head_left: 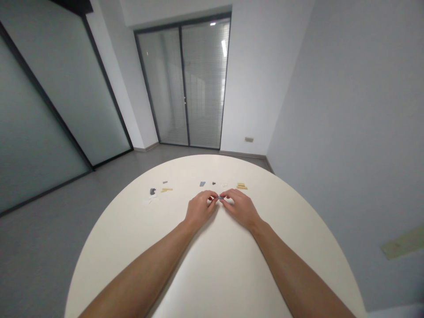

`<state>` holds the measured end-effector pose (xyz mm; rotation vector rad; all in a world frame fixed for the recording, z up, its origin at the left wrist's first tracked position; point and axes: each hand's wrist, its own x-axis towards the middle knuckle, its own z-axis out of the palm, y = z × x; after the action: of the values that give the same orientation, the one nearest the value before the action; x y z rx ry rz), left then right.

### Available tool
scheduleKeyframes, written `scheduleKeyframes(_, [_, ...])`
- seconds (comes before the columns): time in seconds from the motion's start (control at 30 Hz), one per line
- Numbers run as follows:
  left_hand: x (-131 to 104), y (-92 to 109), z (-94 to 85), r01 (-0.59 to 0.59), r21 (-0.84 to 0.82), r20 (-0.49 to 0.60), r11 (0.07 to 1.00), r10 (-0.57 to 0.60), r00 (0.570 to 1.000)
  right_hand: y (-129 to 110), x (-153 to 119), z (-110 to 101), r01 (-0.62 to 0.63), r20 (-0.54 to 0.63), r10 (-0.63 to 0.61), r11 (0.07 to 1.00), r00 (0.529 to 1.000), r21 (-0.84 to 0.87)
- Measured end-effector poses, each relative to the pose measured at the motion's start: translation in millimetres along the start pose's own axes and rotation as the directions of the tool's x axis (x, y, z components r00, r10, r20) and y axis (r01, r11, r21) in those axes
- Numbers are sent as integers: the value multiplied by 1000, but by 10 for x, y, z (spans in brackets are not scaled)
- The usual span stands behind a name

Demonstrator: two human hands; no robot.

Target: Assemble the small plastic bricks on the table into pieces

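Note:
Near the middle of the round white table [212, 274], my left hand [201, 206] and my right hand [241, 206] meet fingertip to fingertip. Between them they pinch a small grey piece [220, 198], too small to make out in detail. Just beyond the hands lie a blue-grey piece [202, 183], a tiny dark piece [213, 183] and some pale bits [224, 184]. Tan strips [241, 186] rest past my right hand.
Toward the table's left lie dark grey pieces [153, 191], yellowish strips [166, 190], a small grey bit [165, 182] and whitish scraps [150, 201]. Beyond the table stand a glass door [202, 88] and white walls.

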<state>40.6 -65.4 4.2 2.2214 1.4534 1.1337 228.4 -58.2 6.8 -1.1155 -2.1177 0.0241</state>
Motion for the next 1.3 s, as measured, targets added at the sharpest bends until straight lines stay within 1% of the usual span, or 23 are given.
scheduleKeyframes(0.17, [0, 14, -1, 11, 28, -4, 1000, -11, 1000, 7, -2, 3, 3, -4, -3, 1000, 1000, 6])
scheduleKeyframes(0.3, [-1, 6, 0, 35, 67, 17, 997, -36, 999, 18, -2, 9, 6, -10, -6, 1000, 1000, 15])
scheduleKeyframes(0.4, [-3, -2, -2, 25, 77, 31, 997, -27, 999, 20, -1, 9, 4, -3, -4, 1000, 1000, 20])
scheduleKeyframes(0.8, [2, 0, 0, 10, 53, 24, 999, -11, 1000, -2, 3, -16, 7, 8, -7, 1000, 1000, 9])
scheduleKeyframes(1.3, [2, -2, -3, -13, 21, 30, 1000, 13, 999, 26, 0, 18, 4, 22, -5, 1000, 1000, 29])
